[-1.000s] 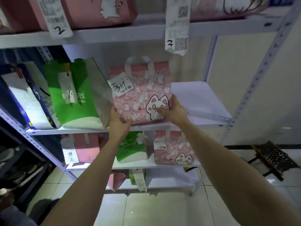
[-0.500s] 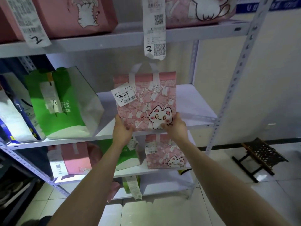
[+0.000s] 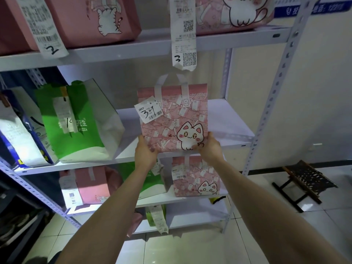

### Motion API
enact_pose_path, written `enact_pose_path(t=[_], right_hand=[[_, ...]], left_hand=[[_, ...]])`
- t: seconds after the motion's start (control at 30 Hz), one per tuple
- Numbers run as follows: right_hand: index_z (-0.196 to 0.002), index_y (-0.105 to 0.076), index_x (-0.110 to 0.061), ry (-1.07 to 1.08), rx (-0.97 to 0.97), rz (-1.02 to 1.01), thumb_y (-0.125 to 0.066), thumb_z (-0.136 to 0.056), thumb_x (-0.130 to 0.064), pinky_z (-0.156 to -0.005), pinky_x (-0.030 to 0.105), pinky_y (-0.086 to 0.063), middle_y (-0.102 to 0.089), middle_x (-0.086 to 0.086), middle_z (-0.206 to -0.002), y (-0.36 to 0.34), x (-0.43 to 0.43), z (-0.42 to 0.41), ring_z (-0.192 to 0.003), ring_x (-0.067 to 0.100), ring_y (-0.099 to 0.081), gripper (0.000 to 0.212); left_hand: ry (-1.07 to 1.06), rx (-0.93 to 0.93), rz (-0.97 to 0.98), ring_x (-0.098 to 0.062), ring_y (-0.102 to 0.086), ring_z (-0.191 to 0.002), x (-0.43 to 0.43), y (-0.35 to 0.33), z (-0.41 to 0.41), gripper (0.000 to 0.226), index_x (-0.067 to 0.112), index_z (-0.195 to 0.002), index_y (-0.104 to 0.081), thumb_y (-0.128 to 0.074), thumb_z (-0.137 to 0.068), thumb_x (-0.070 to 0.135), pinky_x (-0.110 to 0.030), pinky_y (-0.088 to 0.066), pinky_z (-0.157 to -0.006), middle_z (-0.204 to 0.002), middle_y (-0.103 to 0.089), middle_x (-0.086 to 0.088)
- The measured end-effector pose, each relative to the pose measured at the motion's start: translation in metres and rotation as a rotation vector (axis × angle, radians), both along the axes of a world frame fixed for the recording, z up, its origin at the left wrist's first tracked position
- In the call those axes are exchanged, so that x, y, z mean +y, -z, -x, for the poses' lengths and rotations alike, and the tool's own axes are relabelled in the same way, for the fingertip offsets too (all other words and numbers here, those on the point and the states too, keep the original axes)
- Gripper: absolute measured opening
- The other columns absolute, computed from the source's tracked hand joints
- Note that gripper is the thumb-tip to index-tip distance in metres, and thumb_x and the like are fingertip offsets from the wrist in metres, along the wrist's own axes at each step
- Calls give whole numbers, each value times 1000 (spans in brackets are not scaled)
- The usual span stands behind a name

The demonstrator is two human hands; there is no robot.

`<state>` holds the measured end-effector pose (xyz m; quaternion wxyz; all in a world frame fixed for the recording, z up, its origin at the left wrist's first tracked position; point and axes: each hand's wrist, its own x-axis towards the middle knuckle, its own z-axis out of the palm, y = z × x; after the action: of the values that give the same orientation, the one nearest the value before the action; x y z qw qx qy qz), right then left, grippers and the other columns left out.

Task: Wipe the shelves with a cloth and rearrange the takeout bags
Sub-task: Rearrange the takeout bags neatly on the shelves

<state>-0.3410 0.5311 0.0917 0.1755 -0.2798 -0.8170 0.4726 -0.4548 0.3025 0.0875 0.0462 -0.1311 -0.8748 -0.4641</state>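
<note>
- Holding a pink paper takeout bag printed with a white cartoon cat (image 3: 172, 119) by its 2 bottom corners, a person presents it at the front edge of the white middle shelf board (image 3: 226, 119) of a grey metal rack.
- The left hand (image 3: 145, 152) grips the lower left corner and the right hand (image 3: 211, 147) the lower right corner. Both thumbs press on the printed face, while the other fingers are hidden behind the bag.
- The bag stands upright, its long axis vertical and its white handles on top. A white sticker hand-marked 34 (image 3: 148, 112) faces the camera. The whole bag rises above the grip rather than hanging from it.
- Whether the base rests on the board or sits just above it cannot be told.
- Bare board lies directly behind the bag and to its right. A green and white paper bag (image 3: 80, 126) stands well apart to the left on the same board.
- With 1 hand at each corner, neither is nearer. The likely next move is a level push straight back, kept even so the tall bag does not tip.
</note>
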Motion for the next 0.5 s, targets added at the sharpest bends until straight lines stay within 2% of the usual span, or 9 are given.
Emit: enact_pose_path(t=[0.07,0.17,0.27,0.33,0.4,0.5], right_hand=[[-121,-51,-21,-11,-15,32,-87,-86,-21,-82,34,-53,-66,-4,-112,-3,3,0,-109,26,-66,51],[-132,-50,-19,-5,-5,55,-85,-87,-19,-84,34,-53,-68,-1,-123,-5,3,-1,-117,27,-66,57],[-146,-45,-19,101,91,-12,-82,-86,-28,-98,41,-57,-62,-1,-139,-1,-8,-10,-124,21,-62,71],[-143,-44,-23,201,164,-119,-77,-86,-38,-100,40,-55,-55,-5,-139,1,-21,-16,-121,14,-55,67],[-137,-46,-25,270,253,-203,-74,-88,-42,-95,33,-52,-53,-7,-131,-1,-37,-20,-114,9,-52,59],[-133,-50,-22,282,376,-270,-73,-90,-35,-93,34,-54,-50,-7,-125,-10,-65,-17,-114,15,-55,49]], left_hand=[[4,-1,-12,-4,-60,-86,0,-2,0,48,23,-130,-44,-76,-95,13,-32,-48,-85,-110,-60,14],[23,-21,-48,-14,-63,-103,-3,-4,0,55,20,-138,-47,-78,-94,12,-29,-48,-87,-125,-65,7],[40,-27,-71,-21,-67,-116,-12,-4,-1,65,18,-145,-48,-84,-91,16,-35,-53,-97,-133,-69,0],[42,-39,-82,-23,-68,-122,-21,-3,0,74,18,-152,-46,-87,-90,17,-43,-55,-107,-139,-69,-3],[31,-36,-81,-26,-68,-125,-33,-3,1,76,19,-156,-45,-86,-91,18,-48,-55,-111,-144,-67,-7],[21,24,-103,-22,-65,-124,-61,-3,1,72,19,-154,-48,-86,-93,23,-43,-57,-107,-139,-66,-5]])
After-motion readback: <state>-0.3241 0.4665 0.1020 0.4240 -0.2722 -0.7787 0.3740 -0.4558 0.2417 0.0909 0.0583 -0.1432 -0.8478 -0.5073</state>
